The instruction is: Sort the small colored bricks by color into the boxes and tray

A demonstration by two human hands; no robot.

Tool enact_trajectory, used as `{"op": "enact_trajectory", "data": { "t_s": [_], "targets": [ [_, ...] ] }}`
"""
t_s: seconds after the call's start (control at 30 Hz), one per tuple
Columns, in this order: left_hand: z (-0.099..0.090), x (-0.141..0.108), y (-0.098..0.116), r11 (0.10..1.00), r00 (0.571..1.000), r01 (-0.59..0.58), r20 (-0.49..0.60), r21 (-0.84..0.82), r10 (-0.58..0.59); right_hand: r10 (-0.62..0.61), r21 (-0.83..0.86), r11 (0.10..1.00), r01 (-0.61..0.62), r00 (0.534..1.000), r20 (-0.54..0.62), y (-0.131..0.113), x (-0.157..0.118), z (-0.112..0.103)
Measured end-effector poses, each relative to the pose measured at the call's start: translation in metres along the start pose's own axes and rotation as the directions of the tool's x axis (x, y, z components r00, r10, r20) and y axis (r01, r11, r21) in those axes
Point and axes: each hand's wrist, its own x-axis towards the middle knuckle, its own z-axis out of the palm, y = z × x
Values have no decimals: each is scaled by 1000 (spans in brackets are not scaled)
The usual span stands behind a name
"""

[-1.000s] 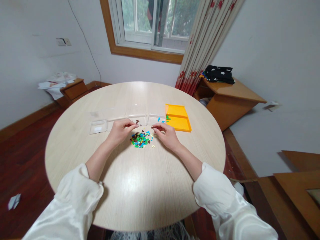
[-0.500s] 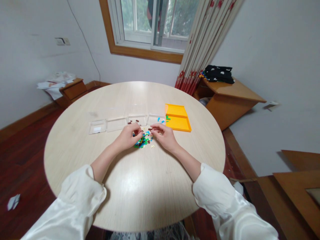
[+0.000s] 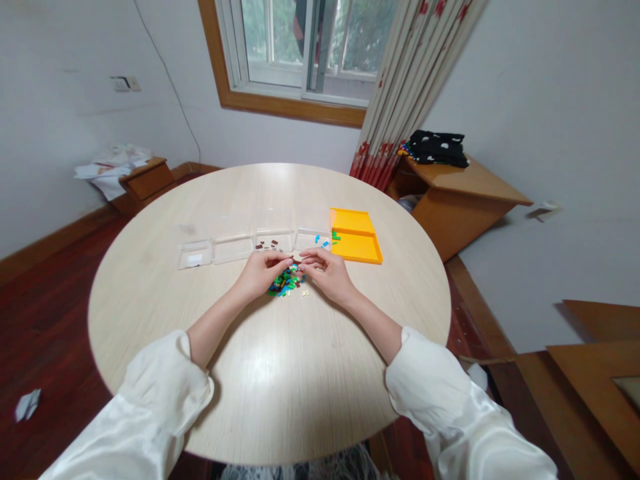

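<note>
A loose pile of small building bricks (image 3: 285, 283) in green, blue, brown, black and cream lies on the round table, just under my fingers. My left hand (image 3: 261, 272) reaches over the pile's left side, thumb and fingers pinched together. From the right comes my right hand (image 3: 328, 273), its fingers bent and closed towards the thumb. Between the two sets of fingertips is a small brown building brick (image 3: 296, 259), which both hands seem to pinch. A few cream bricks (image 3: 305, 293) lie apart, right of the pile.
Beyond my hands several clear plastic boxes stand lids up in a row: one holds brown bricks (image 3: 274, 243), another blue bricks (image 3: 325, 244). An open yellow box (image 3: 357, 259) with green bricks (image 3: 336, 236) ends the row. The round table (image 3: 300, 380) has a curved edge near me.
My left hand has moved slightly up and right, so its fingertips now come close to those of my right hand at the brown brick. My right hand has barely moved.
</note>
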Motion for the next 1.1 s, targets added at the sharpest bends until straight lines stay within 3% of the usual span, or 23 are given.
{"op": "enact_trajectory", "data": {
  "t_s": [0.3,0.4,0.5,0.6,0.8,1.1],
  "targets": [
    [-1,0,2,999,999,27,32,-47,-25,-6,-7,1000,6,999,35,-1,-1,0],
    [-7,3,-3,998,992,-10,-122,57,16,-39,-88,995,42,999,30,1,-1,-1],
    [-16,8,-9,959,943,-39,-307,281,128,-94,-203,974,103,994,54,3,0,-2],
    [-25,13,-15,902,899,-46,-376,429,224,-131,-284,947,151,987,89,4,0,-3],
    [-32,20,-25,814,897,-59,-327,578,297,-114,-358,922,151,986,121,0,1,-6],
    [-34,23,-35,700,910,45,-318,712,265,-136,-387,872,300,907,398,-4,-3,-8]
  ]
}}
